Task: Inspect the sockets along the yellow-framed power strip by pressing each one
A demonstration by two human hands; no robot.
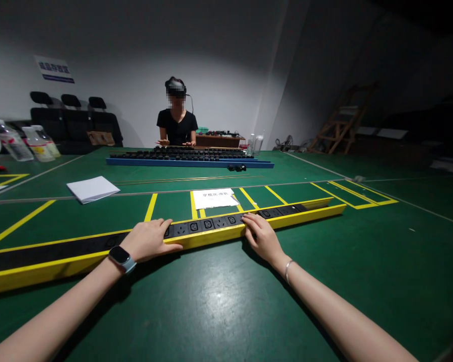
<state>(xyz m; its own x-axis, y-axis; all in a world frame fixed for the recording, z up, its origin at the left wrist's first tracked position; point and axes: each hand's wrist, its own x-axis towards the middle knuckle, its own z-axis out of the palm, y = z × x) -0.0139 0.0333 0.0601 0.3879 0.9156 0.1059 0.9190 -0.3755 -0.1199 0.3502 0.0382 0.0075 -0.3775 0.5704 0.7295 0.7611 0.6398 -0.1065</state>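
A long yellow rail [309, 212] with black socket modules [204, 224] set in it lies across the green table in front of me. My left hand [149, 240] rests flat on top of the rail left of the sockets, fingers stretched out, a smartwatch on the wrist. My right hand [261, 235] lies on the rail's near edge to the right of the sockets, fingers extended and touching it, a bracelet on the wrist. Neither hand grips anything.
A white labelled sheet [215, 198] lies just behind the rail, a white paper stack [92, 188] at the left. Across the table a person [176, 123] sits at a blue rail [189, 162] of black modules. Plastic bottles [22, 144] stand far left, a wooden ladder [340, 125] right.
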